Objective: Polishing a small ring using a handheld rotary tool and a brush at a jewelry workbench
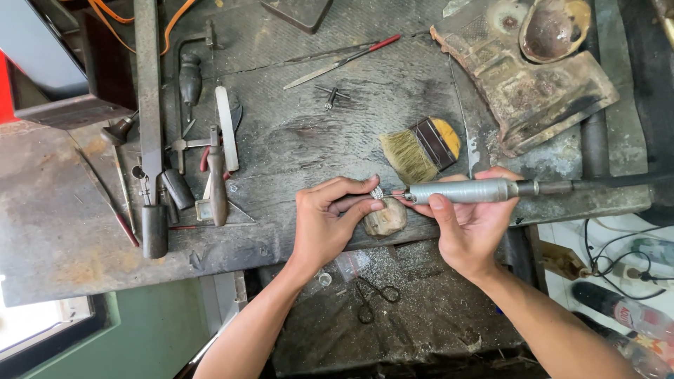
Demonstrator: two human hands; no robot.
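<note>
Ring pinched by left hand, touching right hand's rotary handpiece.

At the front edge of the workbench, the left hand pinches a small silver ring between thumb and fingertips over a worn wooden peg. The right hand grips a grey rotary handpiece, its tip touching the ring. Just behind lies a bristle brush (handle toward the right edge); files line the left side.
</note>
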